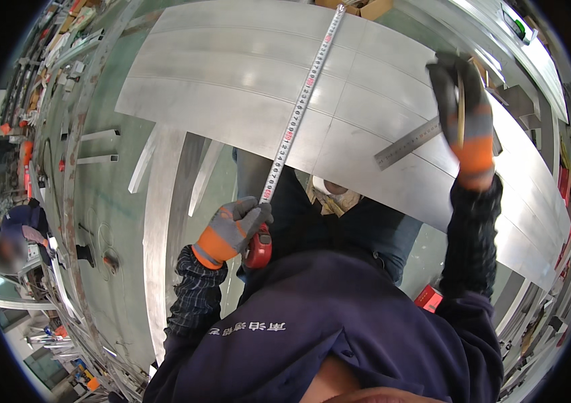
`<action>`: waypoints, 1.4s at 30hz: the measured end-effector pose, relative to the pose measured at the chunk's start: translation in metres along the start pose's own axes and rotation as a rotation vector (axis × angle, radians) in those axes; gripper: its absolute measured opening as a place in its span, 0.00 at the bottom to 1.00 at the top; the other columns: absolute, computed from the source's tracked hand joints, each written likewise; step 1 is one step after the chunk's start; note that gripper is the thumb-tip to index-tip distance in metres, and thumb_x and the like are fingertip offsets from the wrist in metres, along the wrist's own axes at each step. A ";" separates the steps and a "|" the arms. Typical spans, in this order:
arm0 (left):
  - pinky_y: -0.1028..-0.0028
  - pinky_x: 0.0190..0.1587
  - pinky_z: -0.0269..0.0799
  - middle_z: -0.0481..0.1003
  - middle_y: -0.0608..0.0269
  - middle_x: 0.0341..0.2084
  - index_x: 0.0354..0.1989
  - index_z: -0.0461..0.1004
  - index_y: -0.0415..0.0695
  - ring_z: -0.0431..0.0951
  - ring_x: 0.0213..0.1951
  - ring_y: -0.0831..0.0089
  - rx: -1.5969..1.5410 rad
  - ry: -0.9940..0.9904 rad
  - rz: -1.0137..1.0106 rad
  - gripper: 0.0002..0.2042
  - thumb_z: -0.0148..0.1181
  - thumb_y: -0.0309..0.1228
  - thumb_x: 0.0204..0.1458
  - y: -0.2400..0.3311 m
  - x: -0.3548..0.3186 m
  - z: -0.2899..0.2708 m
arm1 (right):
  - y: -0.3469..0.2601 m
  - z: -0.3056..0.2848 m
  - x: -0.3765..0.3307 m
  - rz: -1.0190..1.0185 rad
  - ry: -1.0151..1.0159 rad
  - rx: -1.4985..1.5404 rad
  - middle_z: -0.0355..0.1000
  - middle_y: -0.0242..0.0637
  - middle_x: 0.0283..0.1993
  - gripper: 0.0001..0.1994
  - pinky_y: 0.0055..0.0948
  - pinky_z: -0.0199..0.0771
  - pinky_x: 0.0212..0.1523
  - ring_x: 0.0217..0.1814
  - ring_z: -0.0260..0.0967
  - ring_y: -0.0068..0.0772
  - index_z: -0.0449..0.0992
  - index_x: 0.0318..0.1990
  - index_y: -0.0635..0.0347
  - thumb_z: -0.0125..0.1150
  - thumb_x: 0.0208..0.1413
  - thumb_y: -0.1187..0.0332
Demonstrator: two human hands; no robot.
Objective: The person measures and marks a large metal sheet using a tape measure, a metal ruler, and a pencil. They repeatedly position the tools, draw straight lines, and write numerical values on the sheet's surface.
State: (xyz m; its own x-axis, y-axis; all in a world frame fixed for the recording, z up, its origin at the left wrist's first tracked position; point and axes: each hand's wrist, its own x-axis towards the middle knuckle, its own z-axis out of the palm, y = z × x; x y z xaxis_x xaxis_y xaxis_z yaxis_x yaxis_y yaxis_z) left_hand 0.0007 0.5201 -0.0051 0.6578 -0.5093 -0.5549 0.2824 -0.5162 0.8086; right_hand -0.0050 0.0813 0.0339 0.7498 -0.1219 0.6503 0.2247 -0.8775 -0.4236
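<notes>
A large silvery sheet metal panel (231, 64) with faint scribed lines lies in front of me. My left hand (231, 232), in a grey and orange glove, is closed around a red tape measure (258, 248) at the panel's near side. Its pulled-out blade (302, 101) runs across the panel to the far edge. My right hand (463, 121), gloved alike and blurred by motion, is over the panel's right part. A marked steel ruler (406, 144) sticks out from it toward the left. Along this hand shows a thin tan strip (461, 111); its kind is unclear.
Metal bars (161, 235) stand under the panel at left. A red box (428, 297) is near my right side. Cardboard boxes (372, 8) sit beyond the far edge. Another person (23, 225) works at far left, among racks of metal profiles. More metal lengths lie along the right.
</notes>
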 end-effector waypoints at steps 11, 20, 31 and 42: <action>0.77 0.36 0.74 0.78 0.68 0.30 0.46 0.79 0.38 0.76 0.33 0.81 -0.276 0.103 0.311 0.14 0.54 0.38 0.74 -0.005 0.072 0.057 | 0.139 0.102 0.065 0.562 -0.501 -0.637 0.81 0.51 0.58 0.25 0.50 0.75 0.63 0.63 0.77 0.59 0.76 0.64 0.47 0.52 0.67 0.44; 0.77 0.28 0.68 0.76 0.68 0.26 0.39 0.78 0.38 0.72 0.24 0.83 -0.397 0.200 0.254 0.17 0.53 0.40 0.74 0.003 0.071 0.075 | 0.132 0.096 0.057 0.548 -0.438 -0.626 0.82 0.51 0.54 0.25 0.52 0.74 0.63 0.60 0.77 0.60 0.78 0.61 0.48 0.48 0.68 0.45; 0.72 0.40 0.74 0.79 0.61 0.33 0.48 0.78 0.34 0.76 0.35 0.74 -0.296 0.232 0.313 0.11 0.52 0.30 0.73 -0.006 0.067 0.076 | 0.117 0.092 0.059 0.564 -0.413 -0.527 0.83 0.46 0.55 0.25 0.50 0.71 0.65 0.63 0.77 0.55 0.79 0.62 0.47 0.50 0.68 0.43; 0.72 0.41 0.78 0.80 0.54 0.42 0.39 0.76 0.36 0.81 0.37 0.71 -0.449 0.182 0.401 0.17 0.50 0.37 0.75 -0.007 0.039 0.064 | 0.105 -0.056 -0.051 0.318 0.094 -0.425 0.81 0.51 0.55 0.20 0.39 0.79 0.58 0.57 0.81 0.53 0.74 0.61 0.60 0.68 0.65 0.66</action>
State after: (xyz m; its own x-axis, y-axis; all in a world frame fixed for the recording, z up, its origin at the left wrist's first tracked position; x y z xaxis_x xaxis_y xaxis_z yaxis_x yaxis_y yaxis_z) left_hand -0.0202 0.4600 -0.0444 0.8704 -0.4579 -0.1809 0.2287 0.0506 0.9722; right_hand -0.0545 -0.0306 -0.0078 0.6769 -0.4356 0.5934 -0.2901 -0.8987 -0.3288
